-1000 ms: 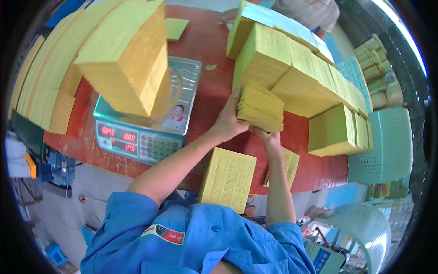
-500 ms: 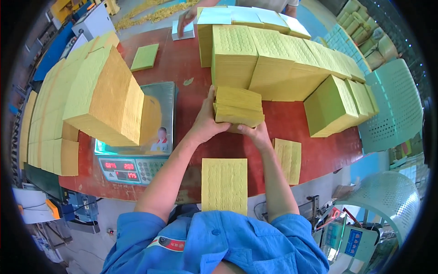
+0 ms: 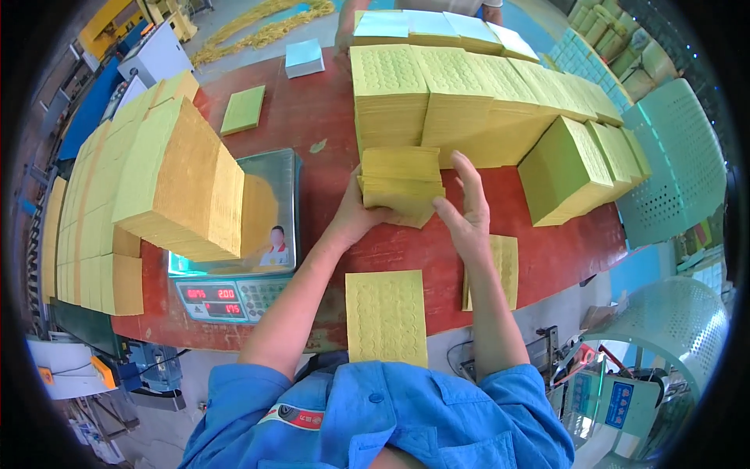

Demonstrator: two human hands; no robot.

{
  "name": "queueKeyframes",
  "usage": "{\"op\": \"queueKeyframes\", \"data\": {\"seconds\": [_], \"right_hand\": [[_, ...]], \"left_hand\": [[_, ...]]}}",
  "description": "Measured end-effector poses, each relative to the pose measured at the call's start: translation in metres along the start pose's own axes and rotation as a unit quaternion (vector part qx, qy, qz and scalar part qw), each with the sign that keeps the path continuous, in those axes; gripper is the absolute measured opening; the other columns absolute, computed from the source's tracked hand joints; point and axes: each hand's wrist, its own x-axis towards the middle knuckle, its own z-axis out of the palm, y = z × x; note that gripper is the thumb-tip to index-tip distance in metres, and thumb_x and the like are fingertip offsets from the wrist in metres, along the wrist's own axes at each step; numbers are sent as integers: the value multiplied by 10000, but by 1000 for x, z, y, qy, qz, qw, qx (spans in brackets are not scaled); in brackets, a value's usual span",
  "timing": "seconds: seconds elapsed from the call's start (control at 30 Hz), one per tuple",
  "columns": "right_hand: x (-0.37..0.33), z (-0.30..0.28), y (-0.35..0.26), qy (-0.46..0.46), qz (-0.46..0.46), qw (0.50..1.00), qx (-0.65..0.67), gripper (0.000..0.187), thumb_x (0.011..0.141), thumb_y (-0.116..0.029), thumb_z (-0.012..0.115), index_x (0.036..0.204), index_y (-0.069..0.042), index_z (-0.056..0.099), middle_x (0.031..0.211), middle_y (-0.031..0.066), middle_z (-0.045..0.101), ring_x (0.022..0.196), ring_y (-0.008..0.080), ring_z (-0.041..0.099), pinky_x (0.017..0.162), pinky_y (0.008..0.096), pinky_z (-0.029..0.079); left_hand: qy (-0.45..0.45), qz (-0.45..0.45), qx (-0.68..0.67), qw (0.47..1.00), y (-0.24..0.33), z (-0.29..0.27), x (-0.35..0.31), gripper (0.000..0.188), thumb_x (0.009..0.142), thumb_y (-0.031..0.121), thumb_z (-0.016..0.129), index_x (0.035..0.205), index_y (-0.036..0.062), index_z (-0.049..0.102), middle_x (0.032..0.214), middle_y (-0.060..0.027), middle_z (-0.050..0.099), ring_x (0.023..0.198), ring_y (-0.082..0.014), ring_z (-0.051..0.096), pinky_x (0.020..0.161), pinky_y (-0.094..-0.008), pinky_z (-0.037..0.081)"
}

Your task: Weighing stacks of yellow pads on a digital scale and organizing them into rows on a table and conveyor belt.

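Observation:
My left hand (image 3: 356,212) grips a thick bundle of yellow paper sheets (image 3: 401,186) from its left side, the thumb along its near edge. The bundle is held over the red table (image 3: 324,187), its sheets slightly uneven. Just right of the bundle, my right hand (image 3: 468,211) is open, fingers spread and pointing up; the thumb tip lies close to the bundle's edge, and I cannot tell whether it touches. In front of my body lies an embossed yellow stack (image 3: 386,313). Another yellow stack (image 3: 504,270) lies partly hidden behind my right forearm.
Tall yellow paper stacks (image 3: 469,102) line the far side, with shorter ones (image 3: 566,168) at right. A digital scale (image 3: 285,187) bears a big yellow block (image 3: 183,176). Beyond are a thin pad (image 3: 244,109), a white-topped stack (image 3: 304,59) and another person's hand (image 3: 345,33).
My right hand has let go of the bundle and opened beside it, while my left keeps its grip. The other person's hand has moved right, off the white-topped stack.

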Motion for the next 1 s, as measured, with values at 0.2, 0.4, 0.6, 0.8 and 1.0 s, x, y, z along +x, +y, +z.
{"op": "queueKeyframes", "data": {"seconds": [0.2,0.4,0.6,0.8,1.0], "right_hand": [[25,2,-20,-9,-21,992,-123,210,815,17,676,1016,-40,683,1174,96,650,1166,267,578,973,360,472],[28,-4,-19,-17,-41,983,-177,104,816,26,664,911,-15,661,1076,91,665,1067,262,611,908,349,497],[28,-4,-14,-5,-101,967,-234,92,824,45,650,894,-12,658,1181,108,634,1144,262,584,930,335,484],[26,-9,-8,17,29,999,-9,229,877,-2,644,1104,-23,634,1364,109,533,1218,262,548,973,360,466],[7,7,65,97,200,938,264,576,1058,-400,365,1508,-42,327,1556,139,338,1421,263,340,1134,396,283]], "left_hand": [[-21,27,1,999,-8,-3,0,944,731,-57,716,1505,56,187,1430,-115,417,1346,-209,406,1123,-369,365],[-21,41,-30,998,-1,2,-3,1055,694,-54,719,1550,71,116,1460,-101,375,1375,-211,358,1143,-372,325],[-14,46,-35,998,-6,-1,0,1096,655,-54,718,1561,78,114,1486,-95,346,1395,-210,325,1160,-370,293],[-8,26,-41,999,7,2,0,1089,659,-42,744,1554,81,136,1474,-99,364,1393,-211,331,1152,-372,306],[9,8,-4,1000,-6,7,-1,1011,684,-41,759,1514,65,192,1440,-112,392,1353,-222,379,1133,-379,334]]}}
